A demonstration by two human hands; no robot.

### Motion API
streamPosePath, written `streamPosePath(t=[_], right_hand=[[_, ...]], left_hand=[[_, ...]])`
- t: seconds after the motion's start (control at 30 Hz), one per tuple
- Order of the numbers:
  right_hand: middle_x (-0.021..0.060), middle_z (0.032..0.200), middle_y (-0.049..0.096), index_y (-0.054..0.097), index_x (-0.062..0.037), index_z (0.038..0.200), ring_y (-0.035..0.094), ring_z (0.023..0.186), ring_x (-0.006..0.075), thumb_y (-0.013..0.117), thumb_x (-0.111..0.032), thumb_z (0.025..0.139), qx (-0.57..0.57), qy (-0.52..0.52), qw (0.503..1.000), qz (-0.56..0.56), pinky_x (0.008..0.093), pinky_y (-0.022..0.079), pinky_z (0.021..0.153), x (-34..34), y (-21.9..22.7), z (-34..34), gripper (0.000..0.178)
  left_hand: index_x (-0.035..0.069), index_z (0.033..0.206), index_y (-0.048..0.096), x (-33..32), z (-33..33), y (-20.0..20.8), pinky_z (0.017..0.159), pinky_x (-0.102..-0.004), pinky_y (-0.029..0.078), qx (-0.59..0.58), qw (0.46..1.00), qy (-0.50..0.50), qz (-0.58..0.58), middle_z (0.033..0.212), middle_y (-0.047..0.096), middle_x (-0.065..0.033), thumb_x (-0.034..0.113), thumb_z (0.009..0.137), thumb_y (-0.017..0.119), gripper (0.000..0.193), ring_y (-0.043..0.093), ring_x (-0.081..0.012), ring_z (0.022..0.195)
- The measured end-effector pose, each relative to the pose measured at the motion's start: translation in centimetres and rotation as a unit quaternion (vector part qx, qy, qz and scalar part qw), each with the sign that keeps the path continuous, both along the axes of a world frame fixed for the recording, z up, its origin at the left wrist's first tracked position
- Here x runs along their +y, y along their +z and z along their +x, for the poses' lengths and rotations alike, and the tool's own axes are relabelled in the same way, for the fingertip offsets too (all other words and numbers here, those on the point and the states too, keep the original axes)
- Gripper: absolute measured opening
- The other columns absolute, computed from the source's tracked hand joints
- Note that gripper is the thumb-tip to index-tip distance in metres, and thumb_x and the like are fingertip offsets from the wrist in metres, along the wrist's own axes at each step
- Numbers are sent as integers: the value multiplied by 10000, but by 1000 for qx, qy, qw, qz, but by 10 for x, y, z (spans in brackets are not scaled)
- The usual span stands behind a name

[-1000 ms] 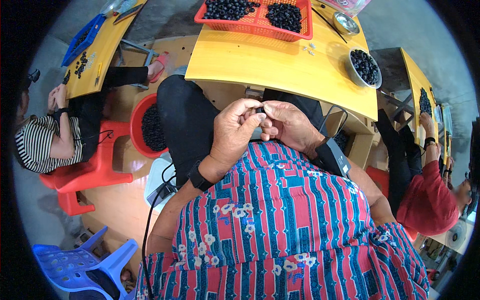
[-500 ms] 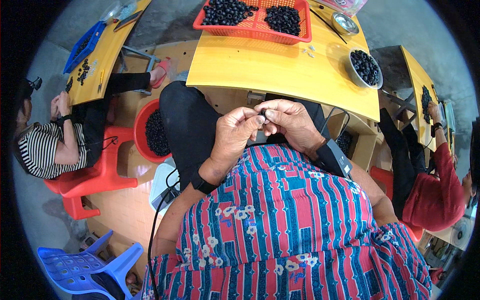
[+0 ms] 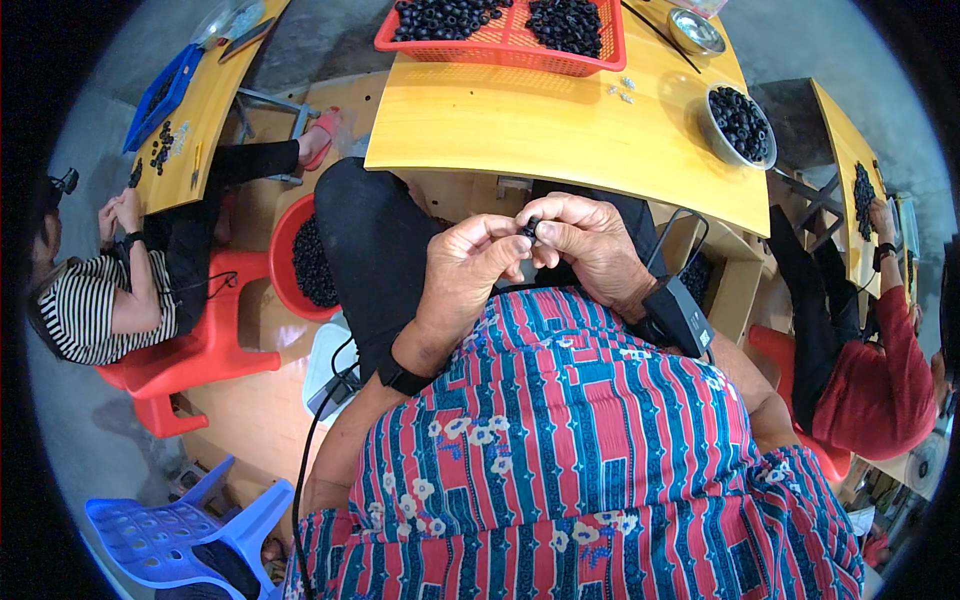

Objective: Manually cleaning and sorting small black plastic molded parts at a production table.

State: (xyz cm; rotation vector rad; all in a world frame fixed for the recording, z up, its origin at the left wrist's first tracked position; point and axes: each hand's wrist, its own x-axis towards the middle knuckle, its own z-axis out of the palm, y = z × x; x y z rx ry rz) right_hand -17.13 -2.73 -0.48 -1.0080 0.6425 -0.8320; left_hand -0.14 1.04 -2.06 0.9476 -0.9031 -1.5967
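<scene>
Black and small, the piece (image 3: 530,229) sits in the head view between the two hands, near the body and short of the desk (image 3: 560,130). Left hand (image 3: 462,268) and right hand (image 3: 600,252) meet at it, each seemingly pinched on one side. Good handling here probably means letting one hand steady the piece while the other makes the finer adjustments. A light, square pinch should serve best, since a hard or slanted squeeze could make so small a piece slip out. Holding it over the desk would make a drop easier to recover. As for looks, it is dark and compact, but its exact shape is mostly covered by the grip. Similar black parts fill the basket (image 3: 500,57) and bowl (image 3: 719,147); several look rounded, some with holes.
</scene>
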Motion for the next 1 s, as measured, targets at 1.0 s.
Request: streamPosePath(t=[1.0], right_hand=[[29,810,564,623,6,1004,510,650,79,542,-50,882,69,-25,993,-93,210,434,598,1,5,1,157]], left_hand=[[-26,965,576,1,2,4,617,-215,510,-34,998,19,-50,787,619,-53,22,829,626,152,600,-97,665]])
